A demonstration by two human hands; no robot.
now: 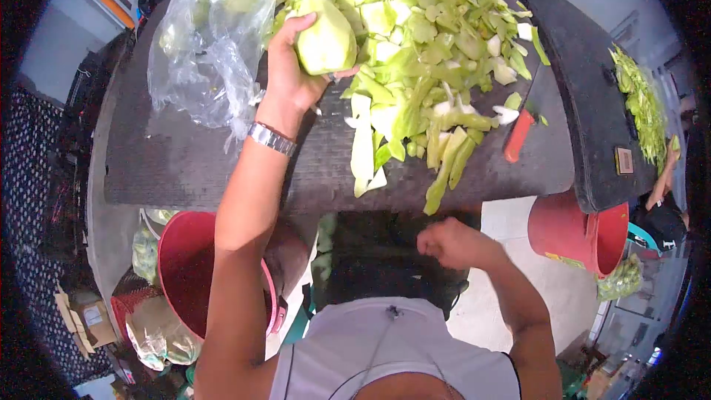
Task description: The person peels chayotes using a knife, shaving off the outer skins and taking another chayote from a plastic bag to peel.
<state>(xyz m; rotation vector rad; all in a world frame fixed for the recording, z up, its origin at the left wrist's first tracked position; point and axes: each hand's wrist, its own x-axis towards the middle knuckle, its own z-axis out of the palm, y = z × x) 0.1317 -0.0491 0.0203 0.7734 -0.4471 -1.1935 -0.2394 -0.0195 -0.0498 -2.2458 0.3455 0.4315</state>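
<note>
In my left hand [291, 67] is a peeled, pale green fruit [327, 43], gripped with the thumb on its near left side and held over the left edge of a large heap of green peelings [415, 67]. My right hand [446, 243] hangs below the table's front edge, near my body, with its fingers curled in; I cannot tell whether anything is inside them. Beside the heap, on the right, lies a knife with an orange-red handle [519, 135], its blade pointing away from me. A metal watch [272, 138] circles my left wrist.
A clear plastic bag [215, 52] lies on the dark table [185, 170] at left. Under the table edge stand a red bin [185, 252] and another red bin [574, 233]. On a second dark table [574, 81] at right are more peelings [638, 100], with another person's arm [664, 178] beside them.
</note>
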